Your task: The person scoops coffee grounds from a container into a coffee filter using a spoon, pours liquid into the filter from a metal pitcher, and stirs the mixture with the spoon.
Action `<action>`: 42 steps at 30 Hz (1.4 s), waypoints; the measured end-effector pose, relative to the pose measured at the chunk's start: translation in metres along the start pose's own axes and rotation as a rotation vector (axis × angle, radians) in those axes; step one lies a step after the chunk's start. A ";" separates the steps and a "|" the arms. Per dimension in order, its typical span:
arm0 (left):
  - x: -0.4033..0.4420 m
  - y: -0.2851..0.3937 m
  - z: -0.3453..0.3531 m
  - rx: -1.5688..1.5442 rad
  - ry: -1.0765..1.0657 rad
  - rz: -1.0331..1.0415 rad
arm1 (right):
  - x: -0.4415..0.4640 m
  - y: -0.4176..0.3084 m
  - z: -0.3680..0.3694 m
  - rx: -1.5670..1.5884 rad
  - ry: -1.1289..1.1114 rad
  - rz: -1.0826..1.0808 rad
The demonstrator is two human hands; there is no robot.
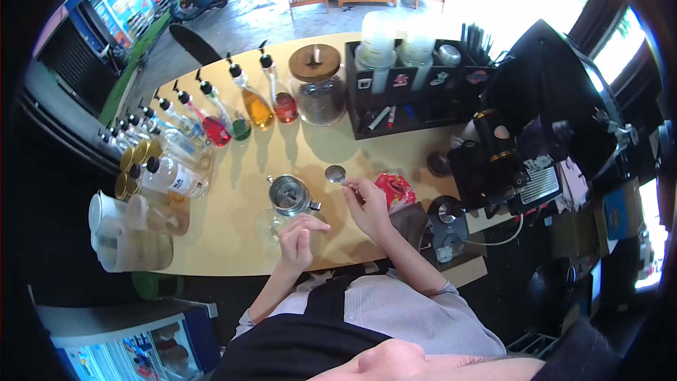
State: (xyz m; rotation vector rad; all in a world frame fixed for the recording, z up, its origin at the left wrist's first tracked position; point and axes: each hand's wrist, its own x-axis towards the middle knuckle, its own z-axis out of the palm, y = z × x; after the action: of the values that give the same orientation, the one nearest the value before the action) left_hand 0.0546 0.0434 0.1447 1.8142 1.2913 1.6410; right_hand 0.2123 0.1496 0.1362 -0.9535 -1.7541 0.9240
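Observation:
My right hand (pixel 368 206) pinches the handle of a metal spoon (pixel 335 173), its bowl held above the table to the right of a round metal vessel (pixel 289 195). That vessel has small side handles, and I cannot make out its contents. It stands at or over a clear glass piece (pixel 266 227), partly hidden. Just in front of the vessel is my left hand (pixel 302 241), fingers bent and stretched rightward, holding nothing visible. A red packet (pixel 396 190) lies right of my right hand, partly covered by it.
Pump bottles of coloured syrup (pixel 255 107) line the table's far left edge. A jar with a wooden lid (pixel 317 92) stands at the back, beside a black organizer (pixel 409 102) with stacked cups. Plastic pitchers (pixel 134 243) stand left; a grinder-like machine (pixel 493 162) stands right.

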 end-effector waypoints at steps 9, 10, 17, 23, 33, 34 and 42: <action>-0.016 -0.026 -0.075 0.421 0.309 -0.167 | 0.012 -0.030 0.066 -0.031 -0.240 -0.037; -0.022 -0.032 -0.082 0.422 0.314 -0.167 | 0.012 -0.030 0.073 -0.042 -0.231 -0.053; -0.080 -0.094 -0.113 0.060 0.058 -0.402 | 0.004 -0.021 0.100 -0.151 -0.131 0.050; -0.085 -0.105 -0.116 0.181 -0.140 -0.396 | -0.002 -0.014 0.112 -0.241 -0.095 0.053; -0.084 -0.119 -0.098 0.456 -0.106 -0.344 | -0.011 -0.044 0.118 -0.222 -0.051 -0.101; -0.083 -0.120 -0.098 0.454 -0.103 -0.344 | -0.014 -0.048 0.119 -0.209 -0.070 -0.147; -0.088 -0.114 -0.099 0.234 0.040 -0.310 | -0.051 -0.047 0.141 -0.218 -0.323 -0.134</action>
State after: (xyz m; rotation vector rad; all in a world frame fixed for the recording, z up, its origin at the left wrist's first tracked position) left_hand -0.0703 0.0012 0.0306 1.6070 1.7457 1.4130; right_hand 0.0852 0.0589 0.1155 -0.8441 -2.2004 0.8474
